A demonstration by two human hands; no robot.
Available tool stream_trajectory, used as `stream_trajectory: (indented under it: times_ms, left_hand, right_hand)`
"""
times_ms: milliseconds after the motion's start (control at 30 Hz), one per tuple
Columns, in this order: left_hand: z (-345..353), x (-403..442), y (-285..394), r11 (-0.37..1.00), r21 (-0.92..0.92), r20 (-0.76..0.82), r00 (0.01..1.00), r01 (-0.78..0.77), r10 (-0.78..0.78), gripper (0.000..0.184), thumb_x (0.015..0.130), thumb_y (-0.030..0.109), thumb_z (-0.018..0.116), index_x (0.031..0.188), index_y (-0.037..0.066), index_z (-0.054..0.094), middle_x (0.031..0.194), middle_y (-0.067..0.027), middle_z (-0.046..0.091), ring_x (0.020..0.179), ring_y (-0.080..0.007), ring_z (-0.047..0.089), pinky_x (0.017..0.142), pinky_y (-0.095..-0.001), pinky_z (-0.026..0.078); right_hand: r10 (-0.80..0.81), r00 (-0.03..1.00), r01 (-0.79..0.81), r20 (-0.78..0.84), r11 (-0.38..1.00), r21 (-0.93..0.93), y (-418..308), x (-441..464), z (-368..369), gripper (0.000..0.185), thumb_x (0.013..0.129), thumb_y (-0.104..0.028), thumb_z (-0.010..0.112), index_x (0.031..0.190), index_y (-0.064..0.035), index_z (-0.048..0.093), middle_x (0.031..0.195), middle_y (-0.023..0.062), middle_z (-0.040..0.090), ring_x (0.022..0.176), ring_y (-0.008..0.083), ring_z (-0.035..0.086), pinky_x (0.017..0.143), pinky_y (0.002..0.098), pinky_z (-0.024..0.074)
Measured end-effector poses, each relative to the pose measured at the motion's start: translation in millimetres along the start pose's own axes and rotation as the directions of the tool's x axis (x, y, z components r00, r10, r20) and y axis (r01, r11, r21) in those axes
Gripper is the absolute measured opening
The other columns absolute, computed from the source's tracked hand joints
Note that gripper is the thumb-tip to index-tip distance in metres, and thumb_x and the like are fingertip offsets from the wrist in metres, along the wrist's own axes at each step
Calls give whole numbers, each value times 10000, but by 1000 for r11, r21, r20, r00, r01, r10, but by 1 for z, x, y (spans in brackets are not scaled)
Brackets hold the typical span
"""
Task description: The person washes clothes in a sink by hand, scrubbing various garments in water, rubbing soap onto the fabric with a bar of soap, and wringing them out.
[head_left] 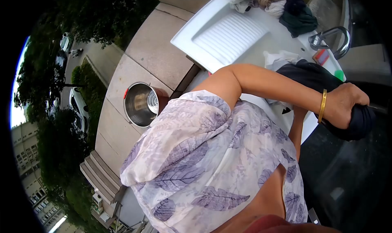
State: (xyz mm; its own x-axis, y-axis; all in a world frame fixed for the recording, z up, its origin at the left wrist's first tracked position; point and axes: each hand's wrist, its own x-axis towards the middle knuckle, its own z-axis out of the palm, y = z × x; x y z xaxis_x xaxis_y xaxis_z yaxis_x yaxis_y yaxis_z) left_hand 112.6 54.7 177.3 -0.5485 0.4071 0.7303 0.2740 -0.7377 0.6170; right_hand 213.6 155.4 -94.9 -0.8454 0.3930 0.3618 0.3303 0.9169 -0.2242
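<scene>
My left hand [347,102], with a gold bangle at its wrist, is closed around a bunched dark garment [359,124] at the right of the view. More dark cloth [308,73] lies in the white washing sink beyond my left forearm, beside some white cloth [281,59]. Of my right arm, only the forearm and wrist [299,116] show, below the left forearm. That hand's fingers are hidden, so their grip cannot be seen.
The white sink [183,39] has a ribbed washboard [230,37]. Several garments [298,18] are heaped on its far edge, near a curved metal tap [345,41]. A red-and-white block [321,56] lies by the tap. A metal bucket [141,104] stands on the paved ledge [139,49].
</scene>
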Motion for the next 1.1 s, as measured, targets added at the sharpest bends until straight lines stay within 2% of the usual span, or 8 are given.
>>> stream_trajectory:
  times_ms: [100, 300, 367, 400, 500, 600, 800, 1100]
  left_hand:
    - [0, -9, 8, 998, -37, 8, 999, -42, 42, 142, 634, 104, 623, 655, -7, 537, 618, -177, 543, 598, -323, 583, 535, -334, 444]
    - [-75, -16, -23, 917, 396, 37, 999, -50, 39, 378, 652, 78, 697, 969, -3, 508, 819, -173, 577, 754, -314, 591, 679, -331, 466]
    - [-121, -18, -51, 866, 497, -76, 997, 47, -10, 548, 657, 40, 660, 1167, 46, 461, 891, -172, 583, 823, -328, 584, 752, -357, 474]
    - [-115, -9, -72, 790, 584, -413, 906, 186, 91, 283, 681, 4, 563, 960, 38, 529, 777, -132, 591, 706, -265, 581, 718, -350, 483]
    - [-206, -50, -110, 454, 822, -162, 906, 344, -392, 704, 648, 9, 618, 1299, 165, 401, 967, -202, 560, 846, -354, 579, 794, -397, 466]
    - [-227, -74, -143, 104, 904, -266, 734, 415, -625, 822, 633, -21, 597, 1353, 273, 333, 1108, -222, 493, 933, -387, 545, 814, -427, 458]
    - [-205, -124, -185, -114, 993, -42, 784, -37, -619, 823, 674, -5, 595, 1326, 417, 323, 1323, -112, 374, 1020, -353, 492, 742, -436, 462]
    - [-211, -198, -180, -155, 969, 11, 667, -190, -745, 597, 836, 115, 461, 1290, 482, 339, 1409, 30, 308, 1084, -334, 478, 744, -499, 423]
  right_hand:
    - [303, 951, -236, -65, 844, 481, -21, 19, -25, 538, 696, -74, 706, 1179, 16, 488, 1120, 119, 569, 1012, 239, 552, 884, 312, 417]
    - [367, 916, -200, -161, 766, 611, -20, 31, -48, 496, 659, -86, 701, 1119, -4, 534, 1002, 129, 623, 928, 277, 599, 831, 324, 451]
    - [366, 924, -234, -111, 770, 594, -19, 36, -59, 483, 647, -90, 699, 1099, -11, 549, 963, 132, 642, 900, 290, 615, 813, 328, 462]
    - [384, 921, -274, -68, 763, 586, -22, 39, -68, 482, 599, -85, 697, 1054, -5, 560, 909, 131, 651, 876, 323, 620, 788, 331, 470]
    - [500, 829, -558, 249, 766, 319, -23, 58, -72, 702, 591, -142, 659, 1233, -47, 392, 1045, 204, 588, 967, 354, 579, 829, 393, 453]
    - [410, 863, -476, 297, 857, 199, -27, 70, -45, 804, 614, -134, 622, 1331, -101, 258, 1270, 229, 413, 1027, 438, 506, 888, 426, 419]
    - [266, 785, -274, 560, 959, -71, -53, 76, 14, 827, 688, -339, 617, 1398, -309, 194, 1473, 145, 108, 1350, 388, 55, 919, 727, 211]
    - [295, 749, -243, 594, 955, -168, -86, 48, 33, 735, 693, -514, 597, 1355, -334, 335, 1470, 107, 152, 1360, 331, 69, 922, 744, 133]
